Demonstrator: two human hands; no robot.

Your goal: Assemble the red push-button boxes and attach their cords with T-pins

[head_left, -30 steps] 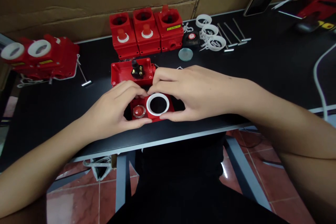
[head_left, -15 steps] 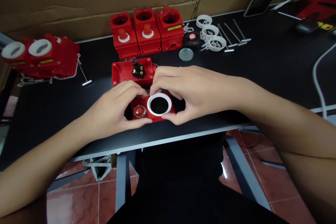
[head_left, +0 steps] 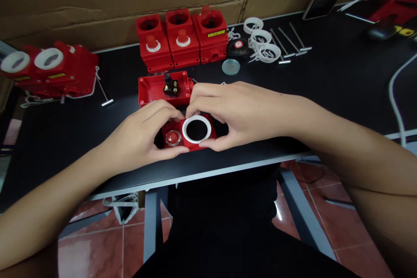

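A red box lid with a red lamp dome lies near the table's front edge. My left hand grips its left side, fingers curled round it. My right hand pinches the white ring that sits on the lid's round hole, thumb below and fingers above. Just behind the hands lies an open red box base with a black and brass switch part inside.
Three red boxes stand in a row at the back. More red boxes with white rings lie at the left. White rings, metal pins, a glass disc and a black cap lie back right. A cardboard wall stands behind the black table.
My right hand's thumb and fingers have shifted slightly round the white ring, which has barely moved on the lid. My left hand keeps its grip.
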